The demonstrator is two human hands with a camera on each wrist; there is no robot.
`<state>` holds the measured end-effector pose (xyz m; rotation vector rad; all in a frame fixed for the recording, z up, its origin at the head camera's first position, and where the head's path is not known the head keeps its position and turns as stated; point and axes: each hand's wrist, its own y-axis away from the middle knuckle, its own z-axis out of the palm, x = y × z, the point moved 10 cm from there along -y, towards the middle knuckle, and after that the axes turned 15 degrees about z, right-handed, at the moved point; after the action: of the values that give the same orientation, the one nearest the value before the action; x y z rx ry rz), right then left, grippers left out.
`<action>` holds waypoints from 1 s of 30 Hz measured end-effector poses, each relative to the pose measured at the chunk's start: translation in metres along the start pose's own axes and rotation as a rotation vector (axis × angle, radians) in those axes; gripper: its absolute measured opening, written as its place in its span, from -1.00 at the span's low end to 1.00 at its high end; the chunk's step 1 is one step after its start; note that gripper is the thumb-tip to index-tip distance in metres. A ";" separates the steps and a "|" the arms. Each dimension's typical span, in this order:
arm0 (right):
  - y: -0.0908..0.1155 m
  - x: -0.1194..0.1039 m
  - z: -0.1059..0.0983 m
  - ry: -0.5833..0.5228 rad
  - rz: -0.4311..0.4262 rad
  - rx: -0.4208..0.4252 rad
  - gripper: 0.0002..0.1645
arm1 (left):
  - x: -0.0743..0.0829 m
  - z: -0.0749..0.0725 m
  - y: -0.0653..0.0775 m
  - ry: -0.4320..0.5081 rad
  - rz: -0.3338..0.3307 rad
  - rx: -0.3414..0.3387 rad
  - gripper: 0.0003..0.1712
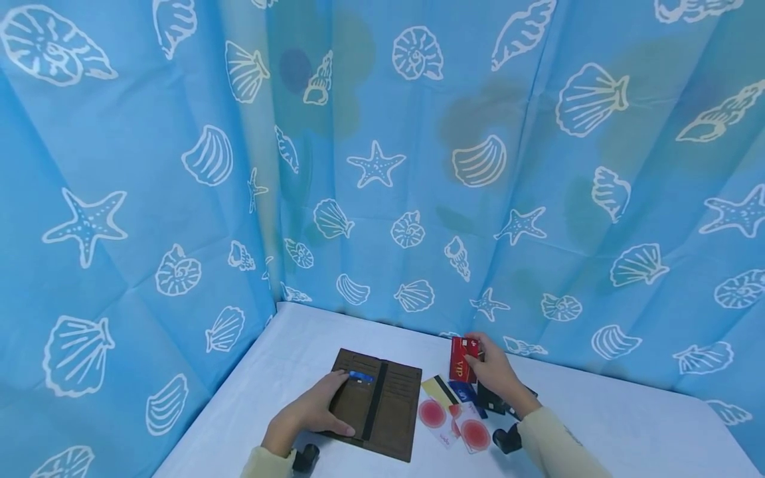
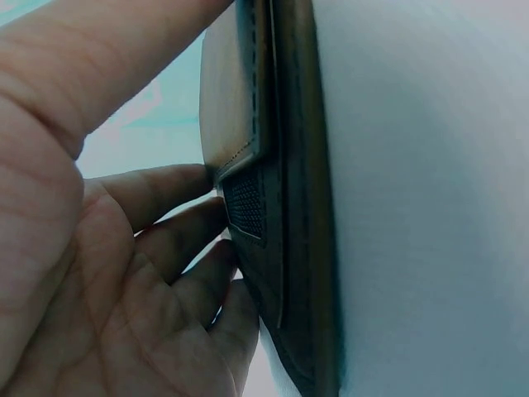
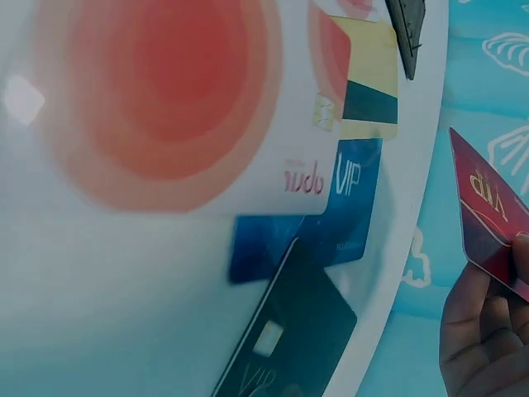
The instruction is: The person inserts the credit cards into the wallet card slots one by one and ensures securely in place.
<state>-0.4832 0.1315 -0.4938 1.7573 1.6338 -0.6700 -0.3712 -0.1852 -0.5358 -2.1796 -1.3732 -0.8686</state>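
Left hand (image 1: 317, 405) is on the left side of the open brown wallet (image 1: 391, 411), which lies flat on the white counter (image 1: 257, 398). Thumb and fingers are spread apart: thumb lies across the lower edge, fingers reach the upper left; left wrist view has the fingertips touching the wallet edge. A blue card (image 1: 360, 377) sits in a slot of the wallet's left panel, top part showing. Dark strip (image 1: 374, 401) runs down the middle; right panel has a row of slots. Right hand (image 1: 496, 368) pinches a red VIP card (image 1: 459, 362) between thumb and fingers, gold lettering visible, card held up behind the loose cards and right of the wallet. Loose cards overlap in a pile just right of the wallet: yellow card (image 1: 438, 392) with a black stripe, blue VIP card (image 3: 355, 198), black card (image 3: 306, 322) with a chip, and white cards (image 1: 475, 435) with red circles. One white card partly covers the blue VIP card; the black card's corner overlaps that one too. Black wrist device (image 1: 508, 439) below the right hand, cream sleeve (image 1: 556, 441) behind it. Blue curtain (image 1: 376, 219) with white shells and starfish hangs behind the counter.
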 end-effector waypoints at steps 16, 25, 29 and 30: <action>-0.007 -0.022 0.033 0.027 -0.005 0.013 -0.35 | -0.002 0.002 -0.002 0.006 -0.004 -0.017 0.22; -0.013 -0.030 0.051 0.026 -0.019 -0.033 -0.38 | -0.009 0.010 -0.001 0.017 -0.009 -0.030 0.22; -0.017 -0.039 0.058 0.017 -0.010 -0.037 -0.38 | -0.009 0.004 -0.001 0.005 0.010 -0.021 0.23; -0.018 -0.041 0.060 0.010 -0.012 -0.039 -0.38 | -0.008 0.002 0.000 0.005 0.014 -0.015 0.23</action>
<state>-0.5017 0.0596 -0.5051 1.7272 1.6549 -0.6319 -0.3736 -0.1893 -0.5429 -2.1943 -1.3511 -0.8818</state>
